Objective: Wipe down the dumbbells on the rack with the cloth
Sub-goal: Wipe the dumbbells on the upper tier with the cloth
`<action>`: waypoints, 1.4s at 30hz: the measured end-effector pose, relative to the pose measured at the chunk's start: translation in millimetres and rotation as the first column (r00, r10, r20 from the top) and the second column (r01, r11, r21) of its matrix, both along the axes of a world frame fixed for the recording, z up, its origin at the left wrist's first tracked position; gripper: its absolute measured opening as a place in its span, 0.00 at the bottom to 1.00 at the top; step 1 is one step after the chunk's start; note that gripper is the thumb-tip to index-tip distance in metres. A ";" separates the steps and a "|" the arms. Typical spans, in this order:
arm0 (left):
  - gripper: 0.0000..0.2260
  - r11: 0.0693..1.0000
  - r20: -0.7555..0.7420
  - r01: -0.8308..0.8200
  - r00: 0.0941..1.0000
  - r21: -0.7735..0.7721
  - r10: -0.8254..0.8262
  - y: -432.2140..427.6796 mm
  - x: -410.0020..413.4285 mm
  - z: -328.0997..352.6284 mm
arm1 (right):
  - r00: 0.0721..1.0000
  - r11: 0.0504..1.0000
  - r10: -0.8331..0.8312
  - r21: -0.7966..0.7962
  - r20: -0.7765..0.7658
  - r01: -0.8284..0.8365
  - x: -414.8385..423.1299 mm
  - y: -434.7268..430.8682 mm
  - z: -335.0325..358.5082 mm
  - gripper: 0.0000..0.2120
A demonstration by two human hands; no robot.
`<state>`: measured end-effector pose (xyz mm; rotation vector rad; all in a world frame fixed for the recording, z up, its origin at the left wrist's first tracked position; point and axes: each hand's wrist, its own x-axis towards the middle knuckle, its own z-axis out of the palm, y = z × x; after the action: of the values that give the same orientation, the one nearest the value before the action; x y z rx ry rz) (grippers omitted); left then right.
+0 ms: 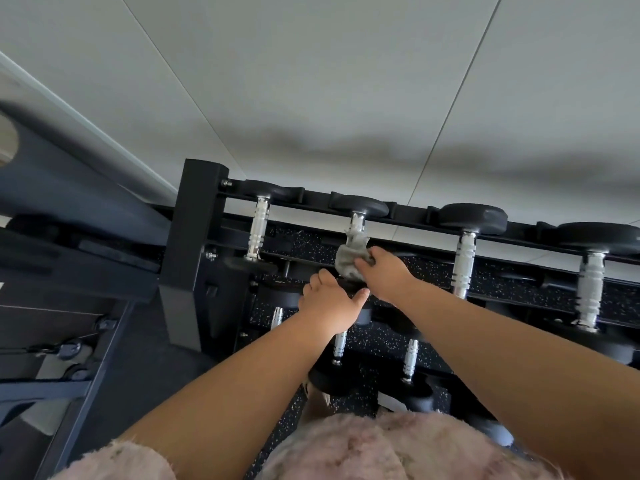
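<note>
Two bare forearms enter from the lower edge above a pink fuzzy garment (398, 448) and reach up-frame to the top tier.

Item 1: left hand (330, 301), centre frame. Its fingers are curled over the near black head of the dumbbell (360, 205). This is judged a steadying hold, so the weight does not roll in its cradle under rubbing.

Item 2: right hand (386, 268), just above and right of the left. Its fingers are clenched round the grey cloth (349, 263), which is bunched around the lower part of that dumbbell's chrome handle. Wrapping probably lets one stroke cover the whole ridged bar.

Item 3: rack (197, 237), black steel, with an upright post at centre left and tiers running to the right edge. Neighbouring dumbbells (465, 258) lie in cradles, handles pointing toward the viewer.

Surface: black rubber floor (374, 336), white-flecked, seen between the rails.

Room: pale panelled wall (311, 81), filling the upper frame behind the rack.
</note>
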<state>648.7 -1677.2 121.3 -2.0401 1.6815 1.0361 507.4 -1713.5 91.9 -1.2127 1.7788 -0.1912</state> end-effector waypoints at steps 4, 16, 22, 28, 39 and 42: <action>0.43 0.997 0.010 0.022 1.000 0.071 -0.023 -15.4 -4.9 9.8 | 0.999 1.000 0.017 -0.003 -0.044 -0.017 -0.9 -13.8 11.8 0.14; 0.49 0.979 0.083 0.205 0.975 0.021 -0.206 -18.1 -7.5 2.9 | 0.976 0.990 -0.099 0.118 0.195 0.077 -13.5 -4.2 11.4 0.09; 0.48 0.884 0.216 0.454 0.880 -0.116 -0.423 -18.6 -15.6 -1.0 | 0.926 0.907 -0.351 -0.197 0.137 0.373 -36.9 -11.0 38.8 0.14; 0.50 0.908 0.120 0.364 0.931 -0.209 -0.345 -22.8 -23.7 -7.8 | 0.996 0.856 0.078 -0.514 0.033 -0.050 -27.0 -53.0 60.2 0.17; 0.52 0.918 0.117 0.347 0.937 -0.191 -0.330 -35.5 -26.0 -16.9 | 0.983 0.949 0.028 -0.303 -0.179 -0.083 -48.5 -77.8 44.4 0.13; 0.49 0.947 0.075 0.256 0.966 -0.196 -0.246 -41.2 -28.4 -19.6 | 0.994 0.922 0.068 -0.374 -0.081 -0.094 -32.9 -78.8 56.8 0.12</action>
<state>620.3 -1718.3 101.7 -1.8838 2.0297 0.7493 474.5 -1792.3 148.7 -1.5795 1.7959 -0.4681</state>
